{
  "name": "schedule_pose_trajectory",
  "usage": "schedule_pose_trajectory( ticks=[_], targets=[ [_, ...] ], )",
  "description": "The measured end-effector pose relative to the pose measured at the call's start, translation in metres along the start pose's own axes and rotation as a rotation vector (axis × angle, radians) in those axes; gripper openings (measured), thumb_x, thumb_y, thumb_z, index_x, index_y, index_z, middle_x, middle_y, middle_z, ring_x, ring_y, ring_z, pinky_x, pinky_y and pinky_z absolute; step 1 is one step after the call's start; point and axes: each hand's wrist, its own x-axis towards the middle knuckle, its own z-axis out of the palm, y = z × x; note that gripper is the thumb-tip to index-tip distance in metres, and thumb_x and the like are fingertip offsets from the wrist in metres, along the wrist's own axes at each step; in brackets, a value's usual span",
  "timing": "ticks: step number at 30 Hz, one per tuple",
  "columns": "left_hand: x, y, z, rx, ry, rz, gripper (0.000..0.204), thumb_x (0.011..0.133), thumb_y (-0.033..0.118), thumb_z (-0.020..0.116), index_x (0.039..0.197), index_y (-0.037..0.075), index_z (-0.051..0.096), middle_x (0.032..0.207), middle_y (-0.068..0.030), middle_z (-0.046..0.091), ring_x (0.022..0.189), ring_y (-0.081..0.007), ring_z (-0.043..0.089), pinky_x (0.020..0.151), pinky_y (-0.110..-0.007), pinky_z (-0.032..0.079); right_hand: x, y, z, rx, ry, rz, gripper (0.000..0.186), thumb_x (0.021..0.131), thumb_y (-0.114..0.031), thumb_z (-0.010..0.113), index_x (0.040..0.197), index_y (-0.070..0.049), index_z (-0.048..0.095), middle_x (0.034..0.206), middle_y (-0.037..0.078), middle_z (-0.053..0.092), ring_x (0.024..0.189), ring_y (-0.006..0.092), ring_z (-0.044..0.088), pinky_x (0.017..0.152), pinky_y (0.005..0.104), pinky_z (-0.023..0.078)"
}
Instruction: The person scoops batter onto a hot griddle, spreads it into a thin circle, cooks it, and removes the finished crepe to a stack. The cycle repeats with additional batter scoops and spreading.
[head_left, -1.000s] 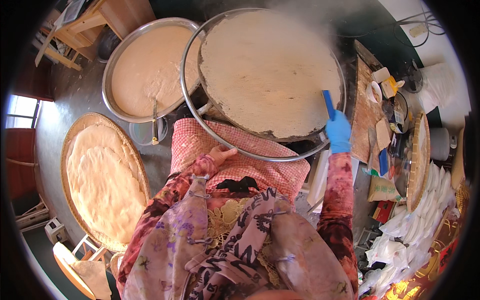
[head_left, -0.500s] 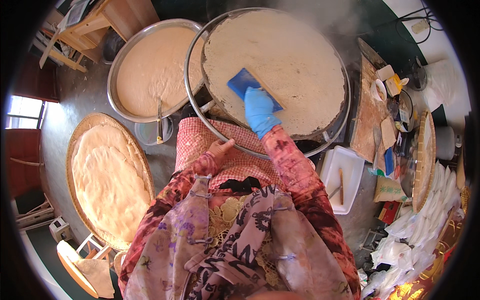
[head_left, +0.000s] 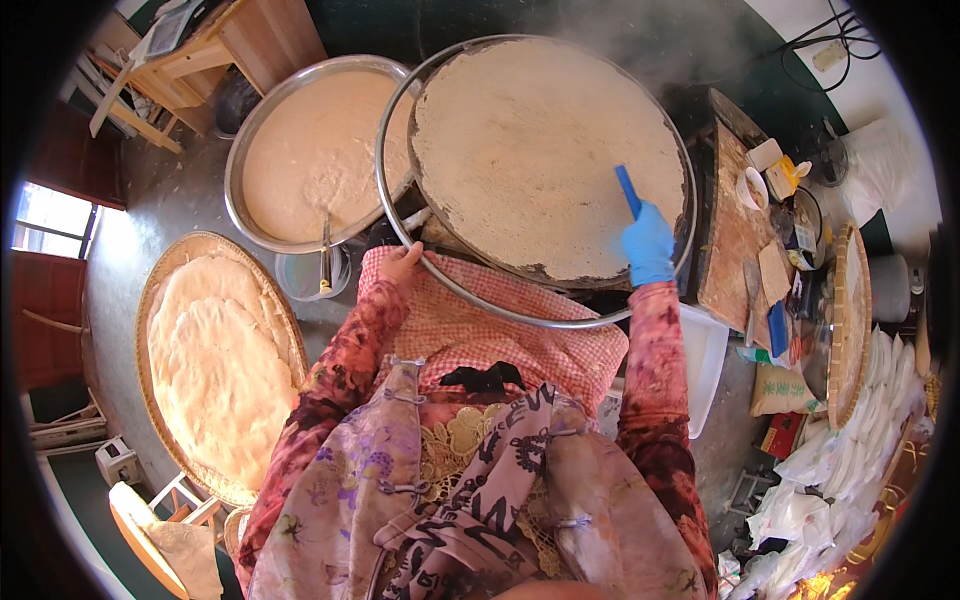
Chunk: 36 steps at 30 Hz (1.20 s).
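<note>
In my right hand (head_left: 648,245), which wears a blue glove, is a blue scraper (head_left: 627,190), seen nearly edge-on over the right part of a large round sheet of batter (head_left: 530,150). The thin, pale brown sheet covers a round cooking plate with dark, ragged edges. A wide metal ring (head_left: 470,298) surrounds the plate, offset toward me and to the left. My bare left hand (head_left: 402,264) has its fingers closed on the ring's near-left rim. Steam rises at the far side.
A metal basin (head_left: 236,195) of pinkish batter stands left, a long-handled tool (head_left: 326,255) leaning in it. Below sits a woven tray (head_left: 147,350) of stacked flat sheets. A white tub (head_left: 705,350) is right of my knees; beyond it, a cluttered board (head_left: 725,265) and plastic bags (head_left: 820,480).
My right hand has swept the scraper from the middle of the sheet to its right side, turning it edge-on. The left hand has slid up and left along the ring.
</note>
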Motion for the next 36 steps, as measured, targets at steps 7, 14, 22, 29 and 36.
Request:
schedule_pose_trajectory(
  ticks=[7,14,22,29,36],
  targets=[
    [-0.024,-0.019,0.025,-0.052,0.014,-0.044,0.021,0.089,0.027,0.054,0.091,0.007,0.058,0.083,-0.0048,0.062,0.077,-0.0181,0.061,0.067,-0.029,0.048,0.036,-0.039,0.055,-0.077,-0.212,-0.273,0.021,0.075,-0.014,0.051,0.092,-0.008,0.061,0.087,0.021,0.062,0.084,0.0393,0.059,0.072,0.0466,0.047],
    [-0.048,-0.065,0.055,-0.087,-0.086,-0.126,0.022,0.087,0.026,0.059,0.095,0.005,0.058,0.085,-0.0072,0.063,0.079,-0.0199,0.061,0.068,-0.031,0.05,-0.034,-0.092,0.099,0.049,-0.183,-0.565,0.025,0.078,-0.01,0.048,0.1,-0.007,0.058,0.088,0.019,0.061,0.083,0.0354,0.06,0.071,0.0435,0.048],
    [-0.068,-0.055,0.071,0.011,-0.18,-0.388,0.044,0.081,0.033,0.066,0.106,0.0,0.052,0.101,-0.0154,0.06,0.091,-0.0276,0.061,0.077,-0.038,0.051,-0.067,-0.053,0.028,0.052,-0.437,-0.476,0.032,0.077,-0.008,0.047,0.108,-0.008,0.056,0.098,0.019,0.059,0.091,0.0373,0.057,0.078,0.0443,0.045],
    [-0.06,-0.056,0.057,-0.055,-0.075,-0.277,0.051,0.08,0.043,0.064,0.105,0.0,0.052,0.091,-0.0112,0.06,0.089,-0.0268,0.06,0.077,-0.038,0.049,0.008,-0.072,0.052,-0.091,-0.02,-0.327,0.016,0.081,-0.009,0.047,0.091,-0.003,0.057,0.084,0.023,0.06,0.083,0.0361,0.06,0.064,0.0448,0.049],
    [0.005,-0.009,0.006,-0.125,0.129,-0.07,0.045,0.08,0.045,0.062,0.093,0.003,0.056,0.082,-0.0084,0.06,0.066,-0.0197,0.058,0.058,-0.033,0.049,-0.069,-0.062,0.1,-0.199,-0.063,-0.418,0.029,0.077,-0.002,0.045,0.106,-0.002,0.053,0.1,0.021,0.057,0.085,0.0361,0.059,0.07,0.0422,0.049]
  ],
)
